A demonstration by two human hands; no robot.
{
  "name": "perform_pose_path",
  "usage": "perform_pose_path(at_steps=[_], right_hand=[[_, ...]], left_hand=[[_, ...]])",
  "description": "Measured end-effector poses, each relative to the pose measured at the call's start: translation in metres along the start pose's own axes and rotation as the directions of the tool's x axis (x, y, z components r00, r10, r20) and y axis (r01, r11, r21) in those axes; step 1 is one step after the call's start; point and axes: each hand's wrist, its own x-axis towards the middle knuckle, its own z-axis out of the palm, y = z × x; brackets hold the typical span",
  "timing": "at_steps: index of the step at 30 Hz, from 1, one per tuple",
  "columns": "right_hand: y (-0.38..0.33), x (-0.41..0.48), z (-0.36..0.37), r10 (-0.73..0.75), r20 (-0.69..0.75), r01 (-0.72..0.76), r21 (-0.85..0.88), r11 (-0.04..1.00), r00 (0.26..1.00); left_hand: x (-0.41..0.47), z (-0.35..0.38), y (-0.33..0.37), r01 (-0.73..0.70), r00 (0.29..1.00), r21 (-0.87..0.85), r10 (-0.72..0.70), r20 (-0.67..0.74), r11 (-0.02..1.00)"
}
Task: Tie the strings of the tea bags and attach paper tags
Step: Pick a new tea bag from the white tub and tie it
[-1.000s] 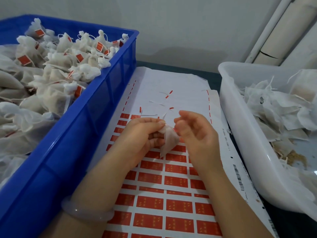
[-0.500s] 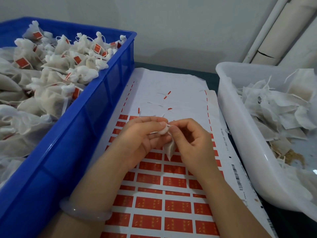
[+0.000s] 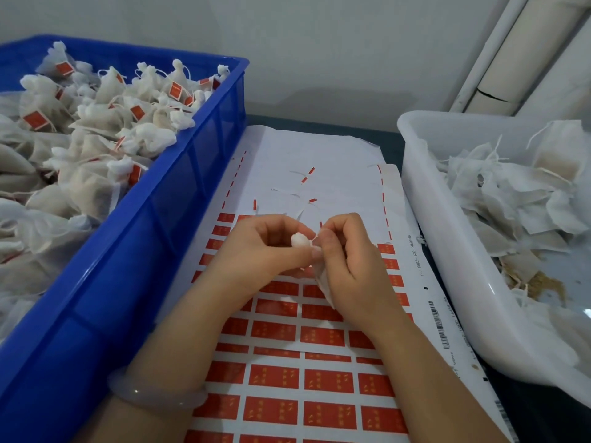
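Left grip (image 3: 265, 247) holds the tea bag (image 3: 323, 279); right grip (image 3: 350, 266), apart before, now pinches its string (image 3: 315, 238): tying is probably starting.

dark table (image 3: 543, 423) | left: blue crate (image 3: 128, 282) | middle: label sheet (image 3: 303, 148) | right: white tub (image 3: 447, 266)
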Motion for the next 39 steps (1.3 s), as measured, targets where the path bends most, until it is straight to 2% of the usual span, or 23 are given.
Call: perform_pose_path(at_steps=[4, 7, 10, 13, 17, 24, 31, 36, 39], right_hand=[[0.000, 0.001, -0.005, -0.002, 0.075, 0.007, -0.067, 0.998, 0.997], [0.000, 0.001, -0.005, 0.012, 0.135, 0.000, -0.091, 0.996, 0.991], [0.001, 0.001, -0.005, 0.027, 0.147, -0.016, -0.082, 0.997, 0.989], [0.003, 0.001, -0.008, 0.046, 0.138, -0.041, -0.037, 0.998, 0.989], [0.003, 0.002, -0.012, 0.059, 0.183, -0.054, -0.029, 0.998, 0.981], [0.001, 0.001, -0.009, 0.055, 0.177, -0.053, -0.016, 0.998, 0.983], [0.000, 0.001, -0.010, 0.056, 0.174, -0.063, 0.030, 0.998, 0.983], [0.001, 0.002, -0.010, 0.050, 0.178, -0.054, 0.020, 0.998, 0.983], [0.000, 0.001, -0.009, 0.026, 0.174, -0.024, -0.010, 1.000, 0.984]], left_hand=[[0.000, -0.008, -0.001, -0.049, 0.998, 0.136, 0.045, 0.032, 0.990], [0.001, -0.014, -0.003, -0.038, 0.999, 0.159, 0.032, 0.037, 0.987], [0.001, -0.013, -0.003, -0.022, 0.993, 0.154, 0.004, 0.117, 0.988], [0.000, -0.010, -0.003, -0.087, 0.984, 0.181, 0.056, 0.172, 0.980], [0.000, -0.013, 0.000, -0.118, 0.986, 0.147, 0.098, 0.136, 0.982], [0.000, -0.010, -0.001, -0.118, 0.986, 0.113, 0.103, 0.131, 0.986], [0.000, -0.009, 0.000, -0.236, 0.971, 0.145, 0.229, 0.064, 0.961], [0.000, -0.013, 0.000, -0.219, 0.975, 0.134, 0.210, 0.077, 0.967], [0.002, -0.011, -0.004, -0.159, 0.986, 0.133, 0.151, 0.066, 0.978]])
